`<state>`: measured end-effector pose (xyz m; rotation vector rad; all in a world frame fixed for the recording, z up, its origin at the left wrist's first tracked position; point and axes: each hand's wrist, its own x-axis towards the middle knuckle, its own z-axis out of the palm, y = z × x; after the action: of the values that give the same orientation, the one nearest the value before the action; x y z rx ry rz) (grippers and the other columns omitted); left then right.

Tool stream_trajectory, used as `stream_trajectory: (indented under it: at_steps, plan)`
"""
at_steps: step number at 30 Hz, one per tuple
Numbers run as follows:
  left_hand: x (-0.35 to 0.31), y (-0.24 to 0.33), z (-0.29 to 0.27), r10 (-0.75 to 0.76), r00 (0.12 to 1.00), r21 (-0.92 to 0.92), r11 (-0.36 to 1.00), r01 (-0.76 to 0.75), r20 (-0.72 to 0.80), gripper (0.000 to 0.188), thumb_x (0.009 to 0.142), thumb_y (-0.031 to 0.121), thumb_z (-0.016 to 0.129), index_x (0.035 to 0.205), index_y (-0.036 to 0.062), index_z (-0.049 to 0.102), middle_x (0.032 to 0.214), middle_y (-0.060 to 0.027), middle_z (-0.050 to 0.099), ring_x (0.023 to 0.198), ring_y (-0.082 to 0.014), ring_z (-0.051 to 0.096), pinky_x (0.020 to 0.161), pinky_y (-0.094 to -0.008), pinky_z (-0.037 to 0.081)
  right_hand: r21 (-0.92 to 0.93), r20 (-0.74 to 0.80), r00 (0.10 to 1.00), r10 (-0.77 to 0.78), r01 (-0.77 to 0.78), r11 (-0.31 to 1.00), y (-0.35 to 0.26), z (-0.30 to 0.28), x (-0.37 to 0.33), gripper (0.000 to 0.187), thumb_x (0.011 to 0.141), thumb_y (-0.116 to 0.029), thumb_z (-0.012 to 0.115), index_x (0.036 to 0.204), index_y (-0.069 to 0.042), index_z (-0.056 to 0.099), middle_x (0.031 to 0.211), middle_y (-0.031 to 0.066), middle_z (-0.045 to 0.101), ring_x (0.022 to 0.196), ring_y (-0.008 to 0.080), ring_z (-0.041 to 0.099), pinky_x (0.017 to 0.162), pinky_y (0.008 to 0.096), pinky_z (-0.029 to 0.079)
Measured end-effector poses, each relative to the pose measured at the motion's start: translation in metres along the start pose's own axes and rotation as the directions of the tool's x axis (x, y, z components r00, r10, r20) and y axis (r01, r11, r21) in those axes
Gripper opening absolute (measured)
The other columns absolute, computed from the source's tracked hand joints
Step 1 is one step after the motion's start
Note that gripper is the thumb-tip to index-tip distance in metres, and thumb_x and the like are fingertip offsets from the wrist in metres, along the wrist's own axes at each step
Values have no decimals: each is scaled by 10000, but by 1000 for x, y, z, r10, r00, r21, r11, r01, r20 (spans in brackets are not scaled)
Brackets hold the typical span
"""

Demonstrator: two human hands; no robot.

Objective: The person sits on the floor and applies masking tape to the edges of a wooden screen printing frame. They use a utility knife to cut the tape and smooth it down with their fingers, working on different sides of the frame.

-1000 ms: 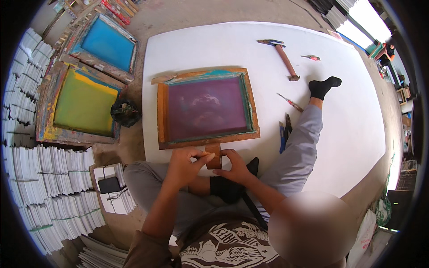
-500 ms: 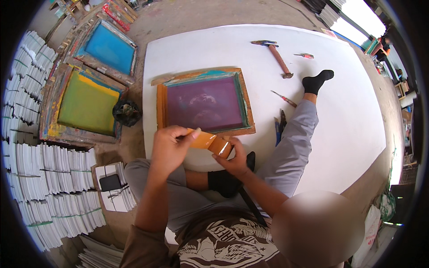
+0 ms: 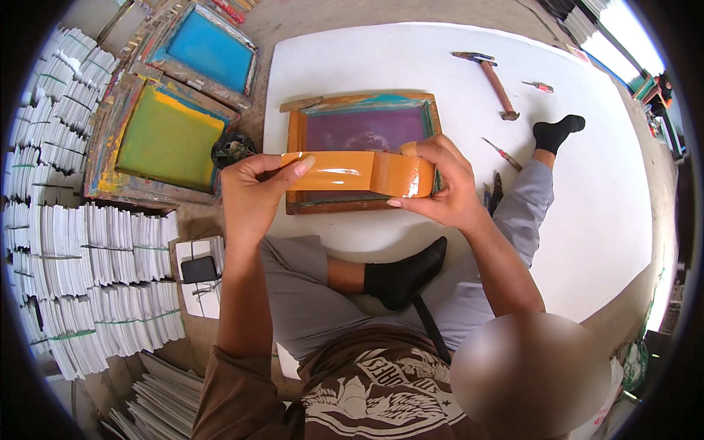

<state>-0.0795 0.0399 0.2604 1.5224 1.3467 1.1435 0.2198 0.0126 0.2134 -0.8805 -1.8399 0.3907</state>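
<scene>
A roll of orange-brown packing tape [image 3: 403, 176] is held up over the near part of a wooden screen-printing frame [image 3: 295, 132] with purple mesh. My right hand [image 3: 451, 183] grips the roll, thumb and fingers around its rim. Between the thumb and fingers of my left hand [image 3: 257, 187] is the free end of the tape, and a short strip [image 3: 330, 172] stretches taut from it to the roll. The tape and hands hide the frame's lower middle. The frame lies on a white sheet [image 3: 587, 220], apart from the tape as far as I can tell.
Right of the frame lie a hammer [image 3: 499, 88], two screwdrivers [image 3: 539, 86] and pliers [image 3: 497, 192]. Yellow-green [image 3: 169, 136] and blue [image 3: 209, 48] screens sit at the left, with a crumpled black bundle [image 3: 233, 150] beside them. Paper stacks [image 3: 95, 246] line the left edge.
Both hands have risen and moved away from my body, over the frame. The right hand has shifted right, and more tape now shows stretched between the hands.
</scene>
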Motion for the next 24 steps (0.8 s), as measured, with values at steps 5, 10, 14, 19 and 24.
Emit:
stream_trajectory:
  at_steps: [5,10,14,19,24]
  plan:
    - [1,-9,-3,-61,997,26,998,60,40,194,893,137,871,987,-27,826,825,-35,764,739,-49,612,718,-227,469,183,-51,999,17,-7,983,15,10,-11,646,682,-175,1001,1209,-23,658,1109,131,690,937,267,676,841,370,540]
    - [2,-11,0,-110,990,-82,990,117,83,182,893,143,873,953,-21,824,813,-30,758,720,-44,605,692,-223,467,194,28,995,98,-101,976,14,2,-18,656,682,-150,1004,1223,-28,653,1106,133,700,954,261,687,844,366,548]
    - [0,-42,6,-137,984,-82,986,147,113,201,895,164,882,900,-26,815,770,-8,734,686,-29,581,631,-202,448,114,115,989,94,-107,988,27,-1,-26,656,694,-182,989,1249,-46,664,1094,124,707,911,284,696,819,371,560]
    - [-16,-82,12,-312,935,-144,931,336,167,193,899,145,875,897,-35,804,764,-8,720,695,-58,614,653,-216,482,-272,410,863,295,-193,943,36,-14,-46,695,682,-250,979,1290,-80,689,1027,104,715,845,332,691,793,389,575]
    - [-25,-153,-11,-468,877,-170,861,480,106,276,915,164,861,914,-95,766,788,-74,729,692,-118,685,665,-260,593,-415,419,800,429,-251,875,76,-31,-96,681,692,-321,950,1285,-93,705,1048,123,740,912,356,722,824,449,578]
